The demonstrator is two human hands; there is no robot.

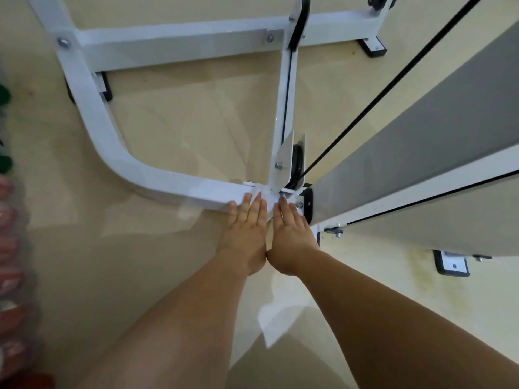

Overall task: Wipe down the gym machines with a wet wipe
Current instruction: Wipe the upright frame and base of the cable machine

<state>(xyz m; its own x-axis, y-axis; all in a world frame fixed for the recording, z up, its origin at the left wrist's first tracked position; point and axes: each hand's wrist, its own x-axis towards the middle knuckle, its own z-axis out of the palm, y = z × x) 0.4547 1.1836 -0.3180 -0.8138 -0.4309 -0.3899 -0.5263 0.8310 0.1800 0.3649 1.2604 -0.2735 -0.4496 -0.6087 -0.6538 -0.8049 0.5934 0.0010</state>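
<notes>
Gym machine (174, 183), seen from above on a cream tiled floor (182, 122): two bare forearms reach down to its white steel base, where the left hand (247, 234) and right hand (292, 234) lie flat side by side, thumbs touching. The fingers (257, 209) of both are straight and held close together, pressing on the joint where the curved base tube meets a narrow rail (286, 108). A white fold that looks like the wet wipe (269, 213) shows between and under the fingertips, hard to tell from the paint. Just beyond, a black pulley (297, 164) sits in a white bracket, and a black cable (379, 80) runs from it toward the upper right beside a grey panel (421, 136). Farther off, a bolted crossbar (174, 46) rests on black rubber feet (373, 49). Blurred red and green objects (8, 248) line the left edge, any print unreadable.
</notes>
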